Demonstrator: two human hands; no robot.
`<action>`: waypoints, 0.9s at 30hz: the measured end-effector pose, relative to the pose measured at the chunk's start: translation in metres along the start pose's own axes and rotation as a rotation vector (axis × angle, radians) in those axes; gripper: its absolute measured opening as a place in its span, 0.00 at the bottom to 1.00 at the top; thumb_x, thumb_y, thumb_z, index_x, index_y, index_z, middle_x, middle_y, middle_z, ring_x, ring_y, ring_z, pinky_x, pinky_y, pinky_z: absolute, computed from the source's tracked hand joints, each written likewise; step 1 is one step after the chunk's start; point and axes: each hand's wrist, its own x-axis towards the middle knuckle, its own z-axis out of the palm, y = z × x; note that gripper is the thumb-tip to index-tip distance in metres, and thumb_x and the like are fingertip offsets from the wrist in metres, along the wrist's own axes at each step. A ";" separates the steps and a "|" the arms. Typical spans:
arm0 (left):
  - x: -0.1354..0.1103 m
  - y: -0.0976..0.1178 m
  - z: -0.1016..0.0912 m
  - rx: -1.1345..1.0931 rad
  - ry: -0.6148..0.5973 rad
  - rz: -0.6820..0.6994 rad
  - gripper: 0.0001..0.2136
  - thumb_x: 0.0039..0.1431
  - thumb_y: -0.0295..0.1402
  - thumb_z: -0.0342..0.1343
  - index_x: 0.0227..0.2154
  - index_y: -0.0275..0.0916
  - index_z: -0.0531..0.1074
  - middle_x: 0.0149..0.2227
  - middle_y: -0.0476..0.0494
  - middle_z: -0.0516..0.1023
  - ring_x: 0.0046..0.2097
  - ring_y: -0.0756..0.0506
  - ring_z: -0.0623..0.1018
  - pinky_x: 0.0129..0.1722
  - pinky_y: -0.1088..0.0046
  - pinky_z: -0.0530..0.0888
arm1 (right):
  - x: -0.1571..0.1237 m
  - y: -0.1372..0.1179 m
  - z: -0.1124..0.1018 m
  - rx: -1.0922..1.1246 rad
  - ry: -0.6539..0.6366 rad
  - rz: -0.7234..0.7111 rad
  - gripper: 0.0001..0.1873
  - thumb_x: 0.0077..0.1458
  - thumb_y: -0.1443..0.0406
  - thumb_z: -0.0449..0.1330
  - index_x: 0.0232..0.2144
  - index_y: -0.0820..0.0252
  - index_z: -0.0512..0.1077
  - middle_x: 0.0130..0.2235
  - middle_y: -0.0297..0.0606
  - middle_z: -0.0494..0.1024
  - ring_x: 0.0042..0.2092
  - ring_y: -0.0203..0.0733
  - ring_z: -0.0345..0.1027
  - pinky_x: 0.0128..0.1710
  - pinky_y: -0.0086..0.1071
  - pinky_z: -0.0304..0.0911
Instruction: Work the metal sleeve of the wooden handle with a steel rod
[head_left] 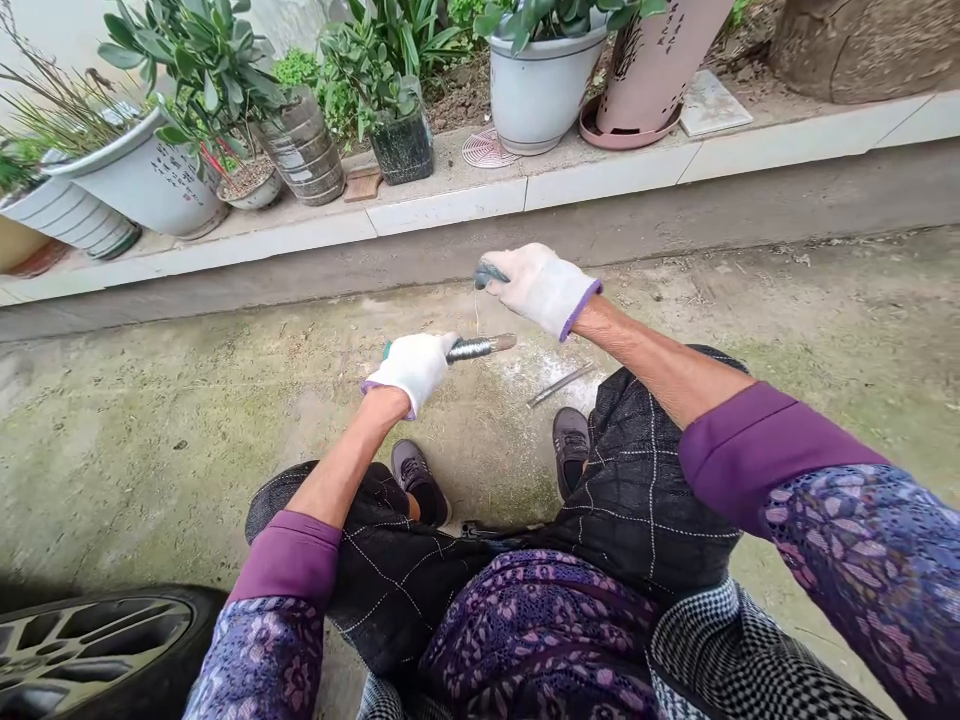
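Observation:
My left hand (411, 370), in a white glove with a purple cuff, is closed around a short rod (504, 342). Shiny silver wire is wound in tight turns along the rod, and its bare brownish end points right. Above and to the right, my right hand (534, 285), gloved alike, has its dark-coated fingertips pinched together. A thin strand of wire (477, 312) runs from those fingertips down to the rod. The far end of the rod is hidden inside my left hand. On the ground below my right hand lies a grey metal bar (559, 385), touched by neither hand.
White powder (525, 365) is scattered on the concrete around the bar. A tiled ledge (450, 212) crosses ahead, bearing several potted plants, including a white pot (544, 95) and a pink pot (660, 70). A car wheel (97, 640) lies at lower left. My shoes flank the work spot.

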 end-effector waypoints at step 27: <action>-0.013 -0.005 -0.011 -0.338 0.053 -0.071 0.09 0.57 0.32 0.58 0.40 0.40 0.78 0.31 0.44 0.80 0.38 0.44 0.77 0.38 0.72 0.67 | -0.007 -0.004 0.007 -0.219 -0.127 -0.067 0.14 0.62 0.64 0.53 0.43 0.58 0.78 0.39 0.41 0.81 0.37 0.42 0.71 0.34 0.33 0.56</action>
